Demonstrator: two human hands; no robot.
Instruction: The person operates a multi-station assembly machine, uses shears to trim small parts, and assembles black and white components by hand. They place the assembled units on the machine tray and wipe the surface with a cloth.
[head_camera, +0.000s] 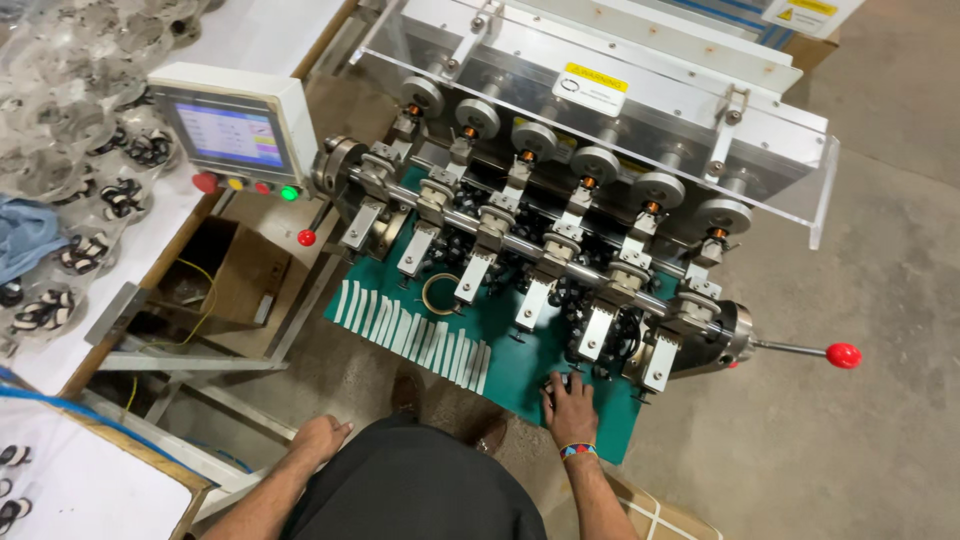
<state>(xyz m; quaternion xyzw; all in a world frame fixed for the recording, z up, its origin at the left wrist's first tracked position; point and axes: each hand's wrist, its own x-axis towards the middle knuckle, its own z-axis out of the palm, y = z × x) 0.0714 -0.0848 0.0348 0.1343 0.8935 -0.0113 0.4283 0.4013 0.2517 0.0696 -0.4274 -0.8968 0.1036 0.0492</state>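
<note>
Right hand (572, 408) being rested on the near edge of the green surface (520, 375), fingers spread over small dark parts (557, 381), left hand (320, 437) being held loosely curled, empty, white strips (412, 334) being displayed to the left.

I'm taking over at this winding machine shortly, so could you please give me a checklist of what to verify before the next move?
1. Right hand clear of the spindles: not ok, it rests on the green plate beside the black parts.
2. Left hand clear of the machine: ok.
3. Clear guard down: cannot tell.
4. Control screen lit: ok.
5. White strips lined up on the plate: ok.
</note>
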